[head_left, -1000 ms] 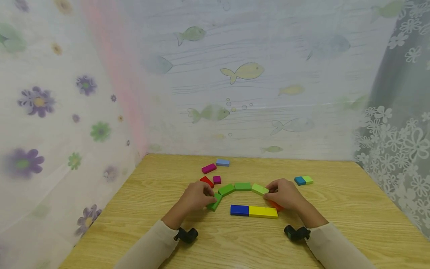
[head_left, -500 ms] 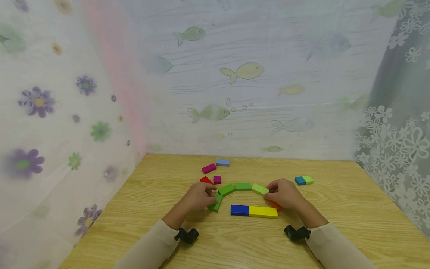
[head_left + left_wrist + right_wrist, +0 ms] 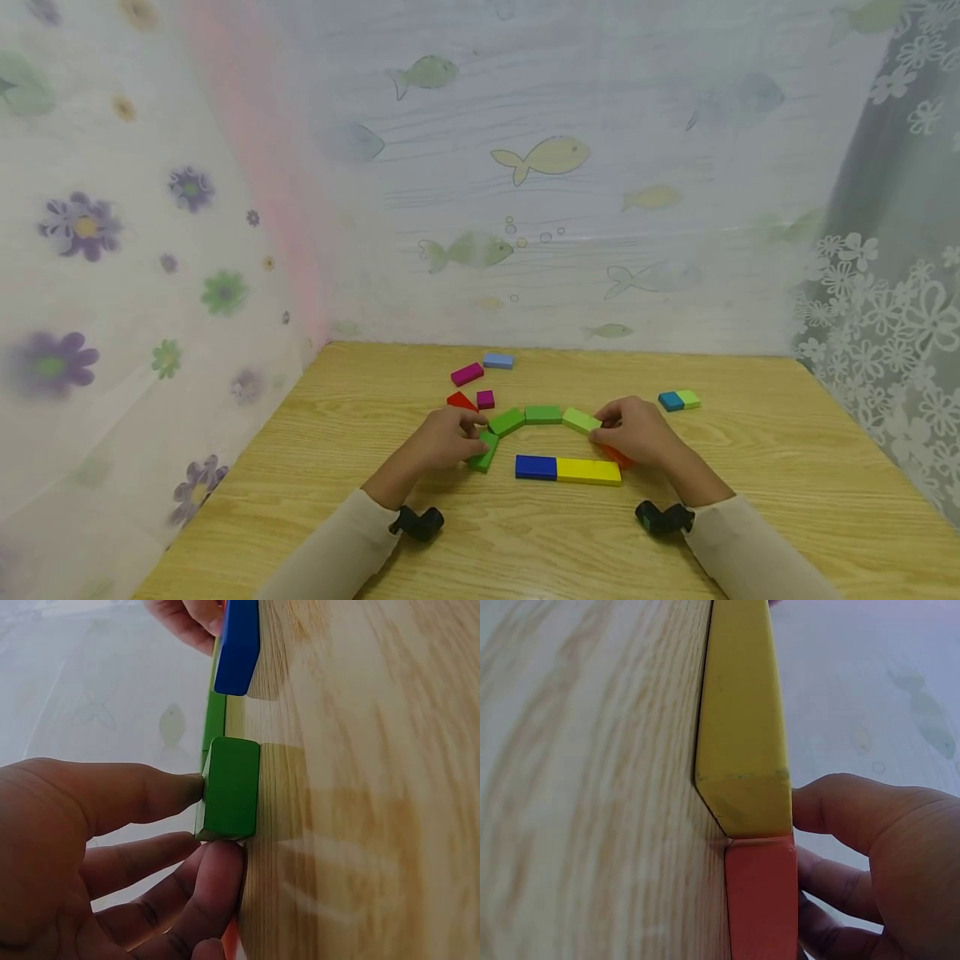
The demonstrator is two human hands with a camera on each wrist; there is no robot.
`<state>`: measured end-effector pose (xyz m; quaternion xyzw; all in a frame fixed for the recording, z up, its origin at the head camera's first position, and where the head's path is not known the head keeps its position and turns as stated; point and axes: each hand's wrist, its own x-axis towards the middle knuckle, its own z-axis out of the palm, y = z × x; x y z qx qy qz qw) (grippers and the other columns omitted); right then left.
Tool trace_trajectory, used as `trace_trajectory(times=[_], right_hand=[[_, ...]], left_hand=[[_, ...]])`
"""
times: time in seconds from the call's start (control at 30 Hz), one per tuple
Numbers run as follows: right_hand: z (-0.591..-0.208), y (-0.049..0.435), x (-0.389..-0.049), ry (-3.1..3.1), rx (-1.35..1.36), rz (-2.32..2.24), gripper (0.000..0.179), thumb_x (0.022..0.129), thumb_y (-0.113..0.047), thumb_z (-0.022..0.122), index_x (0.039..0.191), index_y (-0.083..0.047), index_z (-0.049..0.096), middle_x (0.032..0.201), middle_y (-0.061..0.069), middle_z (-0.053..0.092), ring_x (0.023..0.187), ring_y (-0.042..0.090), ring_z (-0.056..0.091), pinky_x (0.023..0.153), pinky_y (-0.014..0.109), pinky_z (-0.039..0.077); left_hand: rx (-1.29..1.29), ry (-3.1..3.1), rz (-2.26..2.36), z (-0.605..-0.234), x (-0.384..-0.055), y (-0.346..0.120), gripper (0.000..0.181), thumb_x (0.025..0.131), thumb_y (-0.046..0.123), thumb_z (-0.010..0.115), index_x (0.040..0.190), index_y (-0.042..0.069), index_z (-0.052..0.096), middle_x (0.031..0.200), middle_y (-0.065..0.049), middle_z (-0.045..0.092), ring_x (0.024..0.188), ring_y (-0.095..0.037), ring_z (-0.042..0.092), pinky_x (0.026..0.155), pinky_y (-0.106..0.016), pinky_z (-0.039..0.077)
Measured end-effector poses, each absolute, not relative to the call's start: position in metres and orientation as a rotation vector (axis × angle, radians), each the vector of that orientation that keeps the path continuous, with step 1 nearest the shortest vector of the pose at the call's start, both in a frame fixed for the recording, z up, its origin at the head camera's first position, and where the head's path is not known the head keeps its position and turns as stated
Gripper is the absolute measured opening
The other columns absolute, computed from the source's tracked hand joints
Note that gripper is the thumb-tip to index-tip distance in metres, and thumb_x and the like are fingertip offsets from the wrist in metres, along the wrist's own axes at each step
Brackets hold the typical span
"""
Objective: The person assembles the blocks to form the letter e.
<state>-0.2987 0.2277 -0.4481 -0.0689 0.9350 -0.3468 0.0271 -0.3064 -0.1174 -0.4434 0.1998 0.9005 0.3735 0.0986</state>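
Note:
Both hands work at an arc of blocks on the table. My left hand [image 3: 444,440] pinches the green block [image 3: 232,789] at the arc's left end, thumb on one side and fingers on the other. Two more green blocks [image 3: 542,415] and a light green block [image 3: 580,422] continue the arc. At its right end my right hand [image 3: 637,429] holds a red-orange block [image 3: 762,896] with curled fingers, partly hiding it. Its thumb is close to the light green block's end. Inside the arc lie a blue block [image 3: 536,467] and a longer yellow block [image 3: 588,472], end to end.
Behind the left hand lie a red block [image 3: 461,402], a small magenta block [image 3: 486,399], a longer magenta block [image 3: 467,373] and a pale blue block [image 3: 498,361]. A teal block [image 3: 671,402] and a lime block [image 3: 687,399] touch at the right. Patterned curtains [image 3: 555,250] border the table.
My left hand has shifted the left green block slightly to the right and turned it a little. The right hand has stayed in place.

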Motion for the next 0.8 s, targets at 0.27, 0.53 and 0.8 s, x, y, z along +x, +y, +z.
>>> trace_trajectory(times=[0.27, 0.53, 0.8], right_hand=[[-0.4485, 0.2274, -0.2988, 2.893, -0.2, -1.063, 0.034, 0.088, -0.026, 0.082, 0.115, -0.006, 0.077, 0.099, 0.003, 0.072, 0.087, 0.016, 0.064, 0.074, 0.032, 0.058], [-0.446, 0.2275, -0.2988, 2.88, -0.211, -1.075, 0.036, 0.088, -0.027, 0.083, 0.115, -0.004, 0.076, 0.1, 0.003, 0.072, 0.086, 0.016, 0.063, 0.073, 0.032, 0.057], [-0.4462, 0.2264, -0.2981, 2.877, -0.197, -1.077, 0.034, 0.088, -0.025, 0.082, 0.114, -0.005, 0.077, 0.099, 0.003, 0.071, 0.085, 0.016, 0.063, 0.073, 0.031, 0.057]], left_hand=[[0.582, 2.65, 1.12, -0.4401, -0.3043, -0.1161, 0.04, 0.091, 0.019, 0.08, 0.128, 0.007, 0.071, 0.099, -0.003, 0.069, 0.086, -0.015, 0.065, 0.069, -0.03, 0.056], [0.576, 2.643, 1.142, -0.4388, -0.3028, -0.1148, 0.041, 0.09, 0.019, 0.08, 0.128, 0.005, 0.07, 0.099, -0.003, 0.069, 0.084, -0.015, 0.066, 0.069, -0.03, 0.056], [0.568, 2.637, 1.146, -0.4392, -0.3029, -0.1148, 0.041, 0.09, 0.018, 0.08, 0.128, 0.005, 0.07, 0.099, -0.004, 0.069, 0.082, -0.014, 0.067, 0.069, -0.03, 0.057]])
